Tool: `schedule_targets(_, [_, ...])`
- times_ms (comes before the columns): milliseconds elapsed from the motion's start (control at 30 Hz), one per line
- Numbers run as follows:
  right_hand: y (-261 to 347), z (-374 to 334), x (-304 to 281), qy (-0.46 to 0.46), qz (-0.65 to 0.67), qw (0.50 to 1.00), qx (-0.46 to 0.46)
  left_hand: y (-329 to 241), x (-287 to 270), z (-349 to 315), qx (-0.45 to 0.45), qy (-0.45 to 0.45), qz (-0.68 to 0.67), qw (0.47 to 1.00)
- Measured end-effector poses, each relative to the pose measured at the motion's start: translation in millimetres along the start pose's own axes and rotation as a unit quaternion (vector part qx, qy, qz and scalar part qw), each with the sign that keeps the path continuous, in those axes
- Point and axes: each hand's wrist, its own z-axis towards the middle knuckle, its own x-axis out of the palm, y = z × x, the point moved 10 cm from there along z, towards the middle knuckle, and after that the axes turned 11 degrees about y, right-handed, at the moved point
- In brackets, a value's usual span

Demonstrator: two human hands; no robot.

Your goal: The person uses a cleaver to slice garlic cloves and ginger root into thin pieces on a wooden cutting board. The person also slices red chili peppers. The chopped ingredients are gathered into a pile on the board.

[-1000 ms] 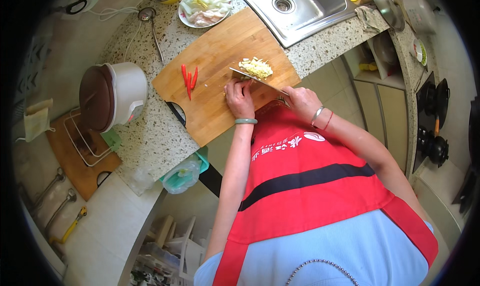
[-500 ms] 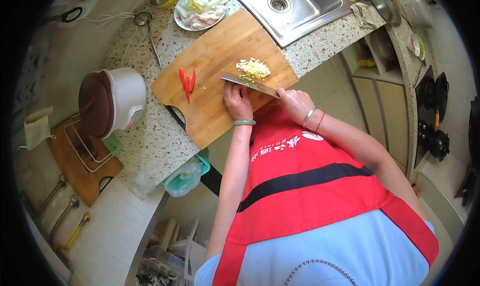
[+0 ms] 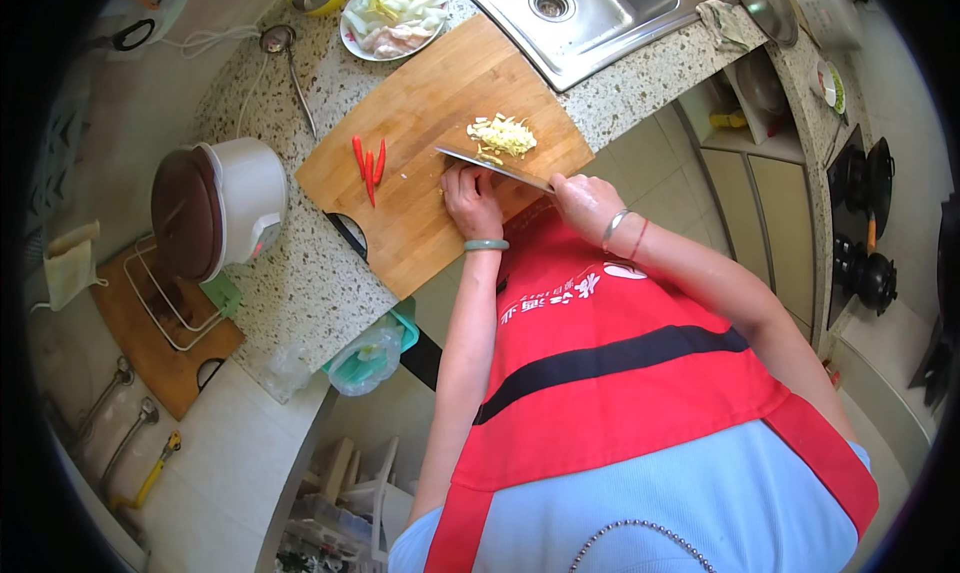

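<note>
My right hand (image 3: 586, 205) is closed round the handle of a kitchen knife (image 3: 492, 166), whose broad blade points left across the wooden cutting board (image 3: 440, 103). Against the near side of the blade, my left hand (image 3: 472, 201) has its fingers curled down on the board; whatever they hold is hidden. Just beyond the blade lies a heap of chopped pale yellow pieces (image 3: 503, 134), perhaps ginger or garlic, with a few bits close to the steel. Several red chillies (image 3: 369, 169) rest whole on the board's left side.
Behind the board stand a plate of sliced white food (image 3: 396, 18) and a steel sink (image 3: 600, 18). Left on the speckled counter are a rice cooker (image 3: 215, 211) and a ladle (image 3: 290, 63). A green bin with a plastic bag (image 3: 368, 358) hangs at the counter edge. A stove (image 3: 852, 213) is far right.
The whole view has shifted slightly. Both hands and the knife stay at nearly the same place on the board, by the chopped heap.
</note>
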Motion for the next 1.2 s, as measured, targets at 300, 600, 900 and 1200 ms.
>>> schedule_targets(300, [-2,-7,-13,-0.014,0.033,0.999,-0.014,3,0,0,-0.011,0.003,-0.032,0.999])
schedule_targets(600, [6,1,0,-0.001,-0.004,1.0,0.017,0,-2,-2,0.01,-0.01,0.007,1.0])
schedule_targets(900, [2,-5,-10,-0.009,0.017,1.0,-0.005,3,-1,-1,-0.008,-0.002,-0.03,0.999])
schedule_targets(1200, [14,10,2,-0.015,-0.024,1.0,0.012,0,-3,-1,0.006,-0.002,0.008,1.0])
